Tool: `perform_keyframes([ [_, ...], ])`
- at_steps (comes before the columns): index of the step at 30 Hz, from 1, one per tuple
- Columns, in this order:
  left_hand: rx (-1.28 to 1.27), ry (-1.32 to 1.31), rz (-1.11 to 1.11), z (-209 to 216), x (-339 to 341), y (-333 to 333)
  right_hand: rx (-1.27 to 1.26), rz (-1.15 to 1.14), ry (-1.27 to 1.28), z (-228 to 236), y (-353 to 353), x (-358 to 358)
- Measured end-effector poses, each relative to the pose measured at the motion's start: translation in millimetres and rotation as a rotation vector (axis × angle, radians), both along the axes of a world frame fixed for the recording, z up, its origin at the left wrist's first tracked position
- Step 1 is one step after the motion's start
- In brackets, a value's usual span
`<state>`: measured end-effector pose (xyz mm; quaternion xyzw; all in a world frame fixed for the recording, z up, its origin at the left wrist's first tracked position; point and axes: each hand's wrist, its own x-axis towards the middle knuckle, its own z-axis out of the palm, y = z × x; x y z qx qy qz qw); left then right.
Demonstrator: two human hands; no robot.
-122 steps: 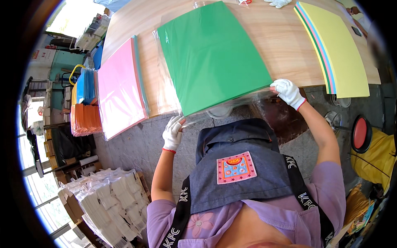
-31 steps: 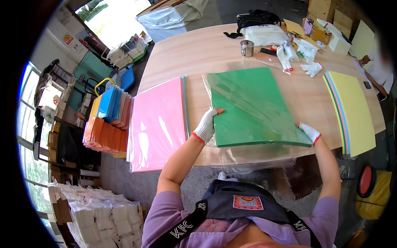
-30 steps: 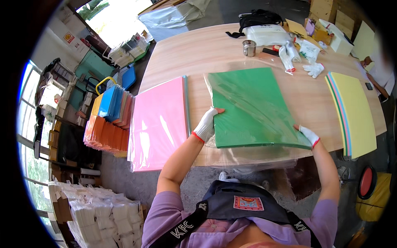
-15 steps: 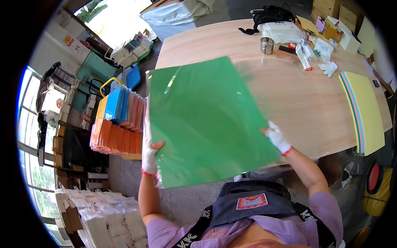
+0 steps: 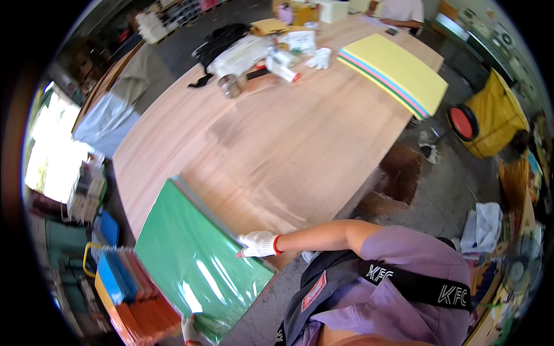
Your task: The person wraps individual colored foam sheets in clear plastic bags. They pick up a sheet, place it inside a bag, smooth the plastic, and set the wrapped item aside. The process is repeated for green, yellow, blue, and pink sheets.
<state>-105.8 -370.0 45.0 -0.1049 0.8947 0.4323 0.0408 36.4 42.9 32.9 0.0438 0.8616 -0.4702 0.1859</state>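
Note:
A large pack of green sheets [image 5: 190, 248] in clear glossy plastic lies over the table's near left corner, partly past its edge. Thin layers of other colours show along its far right side. My left hand [image 5: 189, 330], in a white glove with bare thumb tip, grips the pack's lower left edge, its fingers hidden beneath. At the pack's right edge is my right hand [image 5: 259, 244], also white-gloved with a red cuff; it is closed on that edge, thumb on top.
The wooden table [image 5: 277, 155] holds a stack of coloured sheets, yellow on top [image 5: 398, 75], at the right. A metal cup [image 5: 229, 86], rolls [image 5: 283, 68] and a white glove [image 5: 319, 58] lie farther back. Orange and blue packs [image 5: 141, 311] stand at lower left. A person [image 5: 401, 12] sits at the far side.
The view has swung right. The green pack, held up in both hands before, is now lower, at the table's near left corner. Both hands remain at its edges.

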Motion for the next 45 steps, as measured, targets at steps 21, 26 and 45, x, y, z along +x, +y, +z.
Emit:
perform_keyframes([
  [21,-0.866,0.579,-0.919,-61,247,601,-0.512,-1.691,0.039,-27,713,459],
  [26,-0.804,0.399,-0.937,-45,232,691,-0.928,-1.604,0.082,-15,734,468],
  [45,1.227,-1.322,-0.858,-47,408,979,-0.884,-1.526,0.035,62,530,607],
])
